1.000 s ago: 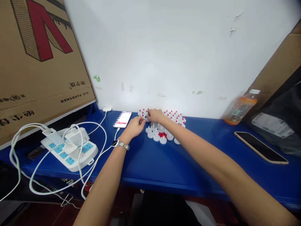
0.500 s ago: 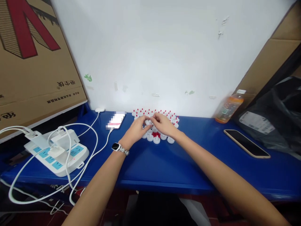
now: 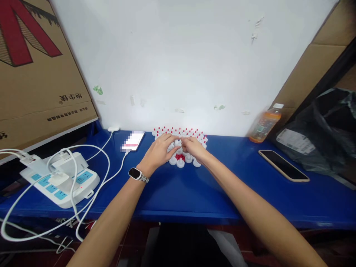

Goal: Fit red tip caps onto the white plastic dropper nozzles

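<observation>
Fingers and thumb of the left hand (image 3: 159,152), in the head view, are closed around a white cap (image 3: 177,143); those of the right hand (image 3: 196,149) are curled in close at its right, though whether they pinch anything small I cannot tell. One second ago the right hand was out at the back left of the cluster and the left waited beside it, near the charging phone (image 3: 134,141); now both meet over the cluster's front part, which I read as a passage from reaching to two-handed work on one piece. That piece is raised among the other caps; its narrow end seems to point up, its long axis roughly upright, but the fingers hide too much to judge any tilt. Bare caps (image 3: 180,163) stand disc-down, spouts up, on the blue table (image 3: 189,193) around small red pieces (image 3: 180,157); behind, near the wall (image 3: 178,74), red-tipped caps (image 3: 205,139) stand in rows, likewise pointing up.
</observation>
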{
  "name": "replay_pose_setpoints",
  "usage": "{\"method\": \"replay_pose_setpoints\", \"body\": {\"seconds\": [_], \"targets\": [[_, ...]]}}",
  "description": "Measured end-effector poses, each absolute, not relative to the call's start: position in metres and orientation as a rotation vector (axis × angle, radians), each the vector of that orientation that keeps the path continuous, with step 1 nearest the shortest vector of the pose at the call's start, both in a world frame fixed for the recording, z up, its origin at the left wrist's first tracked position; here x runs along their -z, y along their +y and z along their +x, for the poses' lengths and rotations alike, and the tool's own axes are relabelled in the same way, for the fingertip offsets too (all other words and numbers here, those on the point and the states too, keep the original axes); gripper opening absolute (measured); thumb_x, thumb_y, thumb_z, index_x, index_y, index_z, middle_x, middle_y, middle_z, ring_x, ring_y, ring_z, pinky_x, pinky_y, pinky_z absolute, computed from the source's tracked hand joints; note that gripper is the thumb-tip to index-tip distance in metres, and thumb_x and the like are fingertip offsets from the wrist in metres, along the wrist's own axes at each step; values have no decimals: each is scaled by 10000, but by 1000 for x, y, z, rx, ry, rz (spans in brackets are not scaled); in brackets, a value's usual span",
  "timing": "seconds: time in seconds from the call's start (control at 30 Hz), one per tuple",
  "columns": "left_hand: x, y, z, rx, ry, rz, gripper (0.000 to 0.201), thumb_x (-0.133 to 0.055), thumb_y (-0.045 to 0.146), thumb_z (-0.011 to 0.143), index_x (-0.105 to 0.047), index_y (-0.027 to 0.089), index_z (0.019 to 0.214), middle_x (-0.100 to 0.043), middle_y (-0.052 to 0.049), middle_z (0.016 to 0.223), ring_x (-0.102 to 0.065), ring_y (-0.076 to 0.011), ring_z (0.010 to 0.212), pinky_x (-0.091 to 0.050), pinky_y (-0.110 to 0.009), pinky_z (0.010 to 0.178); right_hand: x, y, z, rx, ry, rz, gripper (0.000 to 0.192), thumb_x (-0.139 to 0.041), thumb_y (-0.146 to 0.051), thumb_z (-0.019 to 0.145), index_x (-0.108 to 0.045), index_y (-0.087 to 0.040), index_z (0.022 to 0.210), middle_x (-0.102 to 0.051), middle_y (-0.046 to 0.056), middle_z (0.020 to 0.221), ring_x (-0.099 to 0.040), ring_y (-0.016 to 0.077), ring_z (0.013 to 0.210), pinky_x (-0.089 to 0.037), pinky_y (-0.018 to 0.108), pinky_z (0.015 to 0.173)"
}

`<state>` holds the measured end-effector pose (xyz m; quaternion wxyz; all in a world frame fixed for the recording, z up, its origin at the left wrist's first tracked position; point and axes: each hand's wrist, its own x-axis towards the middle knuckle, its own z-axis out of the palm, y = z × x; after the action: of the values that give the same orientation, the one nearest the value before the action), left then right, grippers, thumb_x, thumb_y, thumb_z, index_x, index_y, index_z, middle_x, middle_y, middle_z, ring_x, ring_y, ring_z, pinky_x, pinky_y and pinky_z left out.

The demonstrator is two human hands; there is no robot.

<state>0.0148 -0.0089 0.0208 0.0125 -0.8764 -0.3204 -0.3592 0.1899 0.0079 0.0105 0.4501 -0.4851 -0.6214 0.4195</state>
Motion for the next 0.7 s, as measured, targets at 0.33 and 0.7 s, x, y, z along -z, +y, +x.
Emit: {"method": "replay_pose_setpoints", "body": {"seconds": [0.33, 0.7], "targets": [[-17, -3, 22, 1658, -1331, -3000, 370, -491, 502, 947, -623, 163, 880, -531, 11, 668, -480, -122, 615, -398, -254, 604, -24, -2, 185, -723, -1714, -1247, 405, -375, -434, 916, -349, -217, 574, -345, -38, 518, -314, 111, 513, -247, 279, 528], [-18, -5, 23, 1877, -1277, -3152, 344, -490, 490, 945, -548, 170, 834, -405, 24, 665, -394, -112, 588, -396, -267, 580, -18, -4, 180, -821, -1647, -1060, 412, -398, -472, 911, -354, -222, 587, -320, -46, 530, -293, 107, 507, -251, 276, 524]]}}
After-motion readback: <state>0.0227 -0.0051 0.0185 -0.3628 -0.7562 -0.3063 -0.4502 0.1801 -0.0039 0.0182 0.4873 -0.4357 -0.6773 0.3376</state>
